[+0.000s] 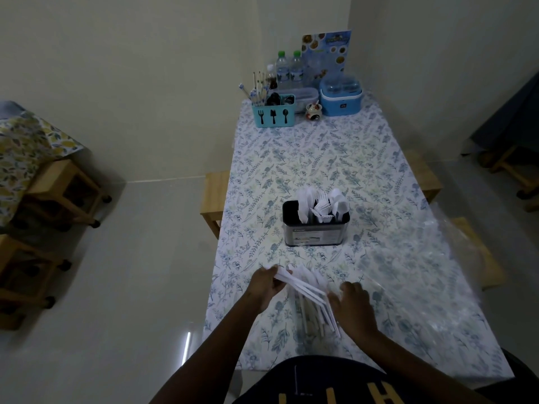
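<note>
Grips a fan of white wrapped sticks (306, 290) by its top in the left hand (267, 282) over the near end of the table (320, 158), meets its lower end with the right hand (354, 301), grasp unclear, short of the cutlery holder (316, 231).

I see plain cream walls (145, 83) meeting in the far corner; the light is dim. Glossy pale grey floor (131, 272) on the left. Long table in a blue-and-white floral cloth (320, 158) runs near to far, light wooden benches (213, 196) on both sides. Left edge: table in a yellow leaf-print cloth (23, 153), light wooden stools (64, 191) just beside it.
</note>
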Demonstrator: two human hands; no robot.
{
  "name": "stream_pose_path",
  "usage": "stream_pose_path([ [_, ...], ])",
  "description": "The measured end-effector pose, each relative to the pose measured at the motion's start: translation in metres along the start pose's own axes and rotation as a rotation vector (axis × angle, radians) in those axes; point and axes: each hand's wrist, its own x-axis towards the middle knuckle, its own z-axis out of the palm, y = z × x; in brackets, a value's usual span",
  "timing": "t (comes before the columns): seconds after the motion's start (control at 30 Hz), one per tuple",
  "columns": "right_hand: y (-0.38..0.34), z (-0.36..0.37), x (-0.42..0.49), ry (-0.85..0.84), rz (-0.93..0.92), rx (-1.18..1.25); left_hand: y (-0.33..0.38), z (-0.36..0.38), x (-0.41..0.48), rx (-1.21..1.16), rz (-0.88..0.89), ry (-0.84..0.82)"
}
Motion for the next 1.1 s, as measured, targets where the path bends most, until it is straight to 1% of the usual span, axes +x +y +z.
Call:
stream_pose_path([
  [0.03, 0.005, 0.001, 0.000, -0.049, 0.053, -0.108, 0.002, -0.004, 0.000, 0.011, -0.005, 0.024],
  [0.07, 0.008, 0.002, -0.001, -0.108, 0.088, -0.166, 0.003, -0.009, 0.000, 0.017, -0.011, 0.040],
  [0.13, 0.007, 0.007, -0.006, -0.197, 0.122, -0.177, 0.004, -0.017, -0.002, 0.019, -0.011, 0.058],
  [0.2, 0.002, 0.015, -0.010, -0.230, 0.126, -0.198, 0.007, -0.023, -0.002, 0.031, -0.008, 0.063],
  [0.33, -0.003, 0.025, -0.012, -0.214, 0.092, -0.275, 0.010, -0.029, 0.001, 0.050, -0.011, 0.069],
  [0.5, -0.014, 0.034, -0.012, -0.206, 0.077, -0.170, 0.011, -0.031, 0.000, 0.070, -0.061, 0.057],
  [0.63, -0.018, 0.042, -0.013, -0.201, 0.056, -0.183, 0.011, -0.035, -0.003, 0.079, -0.088, 0.054],
  [0.73, -0.018, 0.045, -0.012, -0.194, 0.057, -0.210, 0.010, -0.038, -0.002, 0.086, -0.118, 0.023],
  [0.9, -0.018, 0.046, -0.015, -0.212, 0.067, -0.146, 0.007, -0.041, 0.006, 0.107, -0.197, 0.006],
  [0.97, -0.015, 0.045, -0.016, -0.215, 0.075, -0.098, 0.005, -0.038, 0.009, 0.093, -0.226, 0.005],
  [1.1, -0.005, 0.046, -0.013, -0.223, 0.008, -0.058, 0.001, -0.033, 0.014, 0.004, -0.273, 0.018],
])
